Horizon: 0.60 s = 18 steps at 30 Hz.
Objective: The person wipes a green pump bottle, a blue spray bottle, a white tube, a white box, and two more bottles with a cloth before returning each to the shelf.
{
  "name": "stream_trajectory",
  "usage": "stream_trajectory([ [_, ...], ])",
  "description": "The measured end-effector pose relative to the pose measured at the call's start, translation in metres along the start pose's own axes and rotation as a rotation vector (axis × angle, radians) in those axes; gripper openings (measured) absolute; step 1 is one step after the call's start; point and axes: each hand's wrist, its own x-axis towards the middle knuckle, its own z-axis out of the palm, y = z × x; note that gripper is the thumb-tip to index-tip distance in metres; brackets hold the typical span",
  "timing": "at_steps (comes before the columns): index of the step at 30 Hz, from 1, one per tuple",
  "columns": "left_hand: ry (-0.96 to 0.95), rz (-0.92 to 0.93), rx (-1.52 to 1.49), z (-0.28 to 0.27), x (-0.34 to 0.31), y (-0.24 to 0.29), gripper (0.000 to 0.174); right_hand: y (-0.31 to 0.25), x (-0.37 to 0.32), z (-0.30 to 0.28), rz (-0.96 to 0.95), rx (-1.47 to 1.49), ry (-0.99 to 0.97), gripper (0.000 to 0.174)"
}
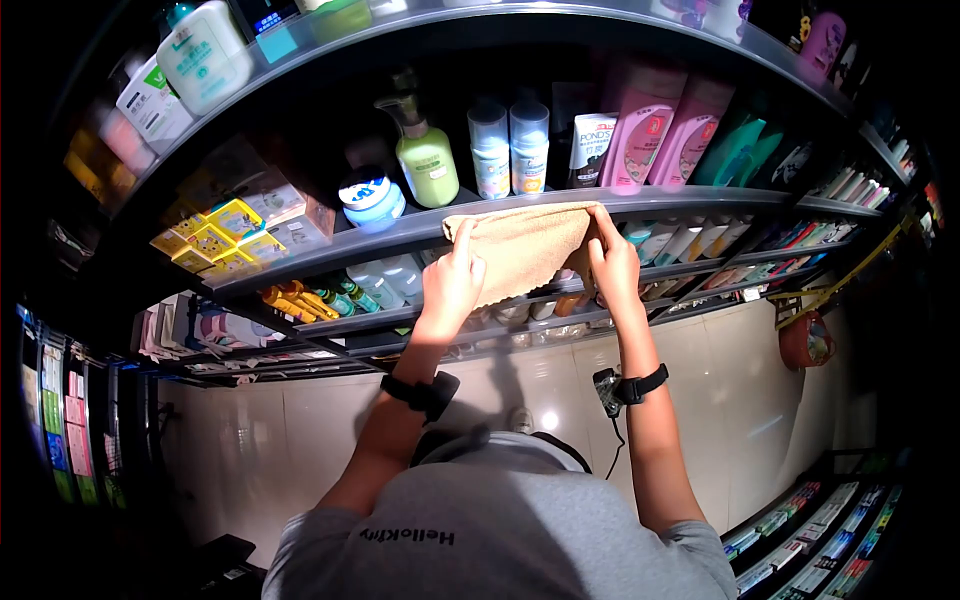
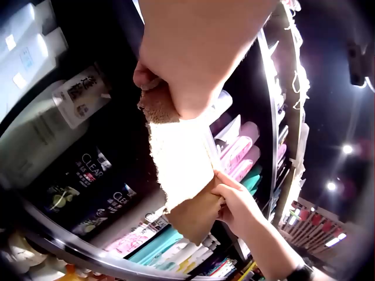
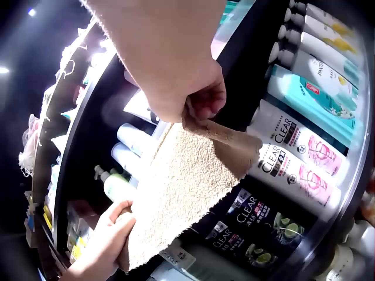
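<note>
A tan cloth (image 1: pixel 530 250) is stretched between both hands at the front edge of a shelf in the head view. The left hand (image 1: pixel 455 283) pinches its left corner, and the right hand (image 1: pixel 614 262) pinches the upper right corner. In the left wrist view the cloth (image 2: pixel 179 158) hangs from the left hand (image 2: pixel 184 64), with the right hand (image 2: pixel 240 208) at its far end. The right wrist view shows the right hand (image 3: pixel 176 82) gripping a folded corner of the cloth (image 3: pixel 181 181); the left hand (image 3: pixel 105 237) holds the opposite side.
Behind the cloth on the shelf stand a green pump bottle (image 1: pixel 428 165), a blue jar (image 1: pixel 371 200), two clear-capped bottles, a white tube (image 1: pixel 592 150) and pink bottles (image 1: pixel 645 130). Yellow boxes (image 1: pixel 212 240) sit at the left. Lower shelves hold more bottles. A red basket (image 1: pixel 806 340) is on the floor.
</note>
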Motion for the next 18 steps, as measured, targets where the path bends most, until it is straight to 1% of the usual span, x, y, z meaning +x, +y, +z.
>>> stream_trajectory([
  [4,0.017,-0.059,0.075,-0.019,-0.007,-0.022,0.048,-0.024,-0.006,0.018,0.035,0.021,-0.071,0.042],
  [5,0.047,-0.058,0.051,-0.027,-0.011,-0.028,0.047,-0.025,-0.009,0.031,-0.064,0.074,-0.016,0.042],
  [7,0.075,-0.142,0.063,-0.038,-0.017,-0.050,0.046,-0.041,-0.014,0.046,-0.071,0.070,-0.069,0.041],
  [8,0.094,-0.199,0.017,-0.045,-0.021,-0.060,0.043,-0.048,-0.017,0.056,-0.087,0.114,-0.098,0.041],
  [9,0.103,-0.212,0.024,-0.055,-0.025,-0.069,0.043,-0.057,-0.020,0.067,-0.189,0.130,-0.031,0.043],
  [11,0.168,-0.236,-0.074,-0.077,-0.031,-0.090,0.040,-0.080,-0.025,0.081,-0.196,0.138,-0.099,0.042],
  [13,0.182,-0.275,-0.091,-0.100,-0.035,-0.113,0.038,-0.102,-0.030,0.104,-0.247,0.175,-0.101,0.040],
  [15,0.195,-0.314,-0.176,-0.122,-0.042,-0.138,0.037,-0.129,-0.038,0.122,-0.215,0.162,-0.195,0.041],
  [16,0.234,-0.306,-0.231,-0.128,-0.046,-0.154,0.035,-0.140,-0.041,0.133,-0.241,0.158,-0.194,0.041],
  [18,0.265,-0.324,-0.245,-0.147,-0.054,-0.178,0.037,-0.169,-0.050,0.153,-0.248,0.157,-0.215,0.042],
])
